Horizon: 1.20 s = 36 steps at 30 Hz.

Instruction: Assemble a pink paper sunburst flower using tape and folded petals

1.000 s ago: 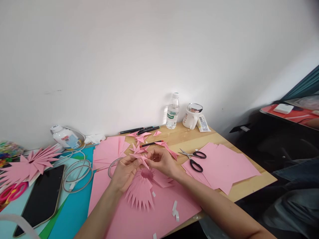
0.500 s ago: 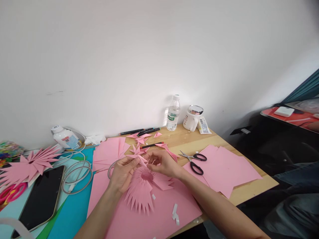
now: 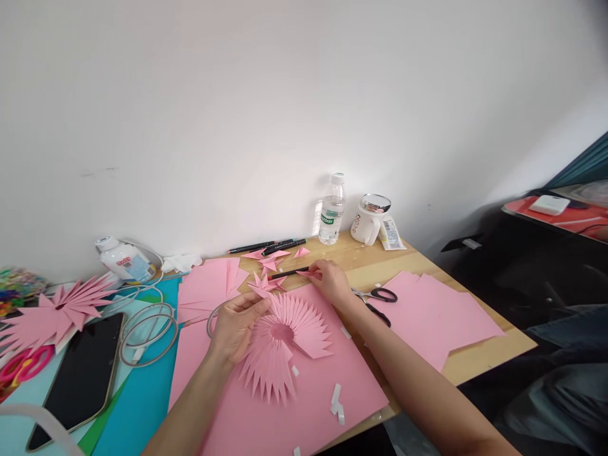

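A pink paper fan flower [image 3: 280, 345] made of pointed folded petals lies on a large pink sheet [image 3: 285, 405]. My left hand [image 3: 235, 326] rests on its left edge, fingers curled and pressing a petal down. My right hand [image 3: 330, 282] is stretched farther back, fingers pinched on a small folded pink petal [image 3: 308, 273] beside a black pen [image 3: 285, 273]. More loose folded petals [image 3: 268, 259] lie just behind the flower.
Scissors [image 3: 377, 297] lie partly under my right forearm on a stack of pink sheets [image 3: 437, 316]. A water bottle [image 3: 331, 211], white mug [image 3: 368, 221] and markers [image 3: 273, 246] stand by the wall. At left are a finished pink flower [image 3: 57, 310], a phone [image 3: 78, 373], a wire ring [image 3: 147, 326] and a glue bottle [image 3: 123, 259].
My right hand left the flower's top and reached back to the loose petal by the pen. The petal both hands held now lies on the flower under my left hand.
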Each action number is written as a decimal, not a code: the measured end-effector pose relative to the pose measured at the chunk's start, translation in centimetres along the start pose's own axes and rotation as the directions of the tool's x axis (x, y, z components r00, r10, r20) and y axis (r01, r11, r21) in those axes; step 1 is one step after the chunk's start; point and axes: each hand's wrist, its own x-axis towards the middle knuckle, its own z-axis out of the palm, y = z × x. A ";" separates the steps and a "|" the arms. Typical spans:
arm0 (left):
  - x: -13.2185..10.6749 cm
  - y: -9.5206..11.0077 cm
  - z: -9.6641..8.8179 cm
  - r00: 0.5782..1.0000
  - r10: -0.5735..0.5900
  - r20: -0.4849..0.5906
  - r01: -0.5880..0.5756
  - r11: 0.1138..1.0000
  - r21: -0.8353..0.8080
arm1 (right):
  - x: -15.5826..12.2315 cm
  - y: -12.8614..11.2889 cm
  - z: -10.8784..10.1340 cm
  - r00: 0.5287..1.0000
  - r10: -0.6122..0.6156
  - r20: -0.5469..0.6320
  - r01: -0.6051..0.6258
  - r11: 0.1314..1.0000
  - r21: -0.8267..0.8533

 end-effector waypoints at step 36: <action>0.0 -0.2 0.0 1.000 0.009 -0.005 -0.009 1.000 -0.028 | -3.3 -6.2 -0.9 0.881 -0.094 0.463 -0.393 0.400 0.828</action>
